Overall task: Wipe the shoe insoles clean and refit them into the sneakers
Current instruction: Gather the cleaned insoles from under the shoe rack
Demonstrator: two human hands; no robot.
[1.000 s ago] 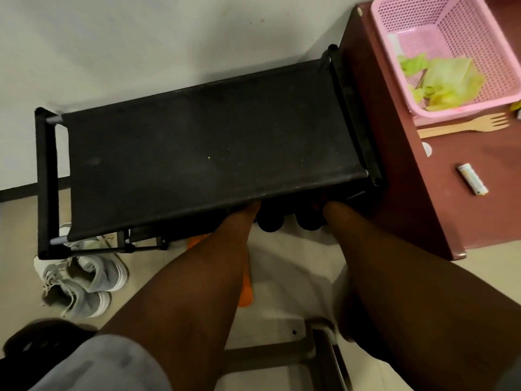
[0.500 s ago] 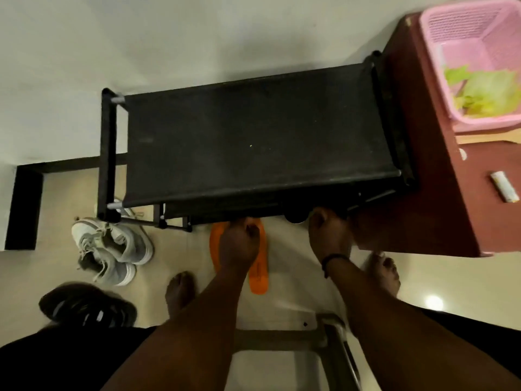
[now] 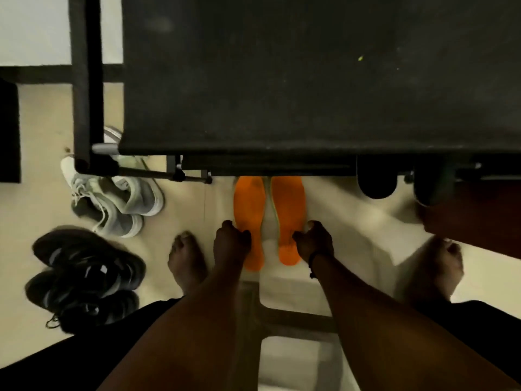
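Gripping one flat orange foam insole (image 3: 249,218) in your left hand (image 3: 229,241) and another (image 3: 287,215) in your right hand (image 3: 315,241), fingers curled round each, above the floor.

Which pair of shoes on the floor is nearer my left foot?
The black pair, lying just left of the left foot. The grey and white pair sits farther up, beside the leg of the black rack.

My left hand (image 3: 231,239) grips one orange insole (image 3: 249,210), my right hand (image 3: 314,241) grips the other insole (image 3: 287,204), side by side below the black rack (image 3: 282,80).
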